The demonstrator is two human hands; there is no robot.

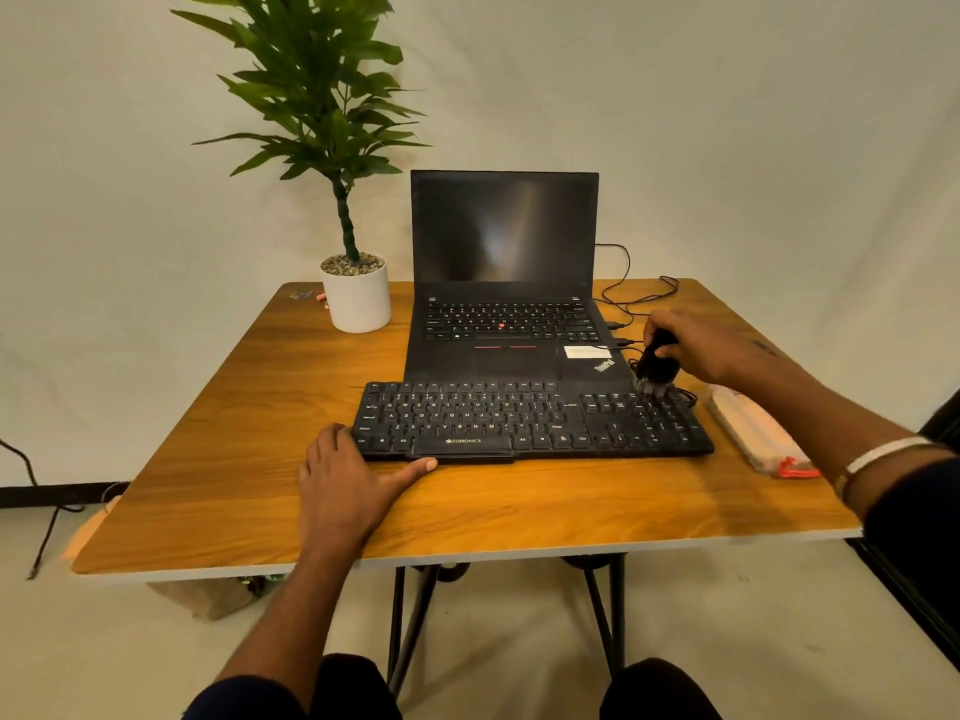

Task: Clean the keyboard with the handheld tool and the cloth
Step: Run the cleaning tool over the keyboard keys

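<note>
- Keyboard [530,420]: black, lying flat on the wooden table [467,506] just in front of the laptop [504,283]
- Left hand [348,475]: released, fingers flat at the keyboard's near-left corner, likely bracing it against sliding
- Right hand [691,345]: grasping the brush [655,368], bristles down on the keyboard's far-right corner, apparently sweeping the number pad
- Cloth [756,431]: pale, folded, just right of the keyboard, seemingly kept for wiping later

keyboard [530,420] near-centre on table [218,491]; laptop [506,283] just behind it; potted plant [356,293] far left of laptop; cloth [756,433] right of keyboard; cables [631,293] far right.
</note>
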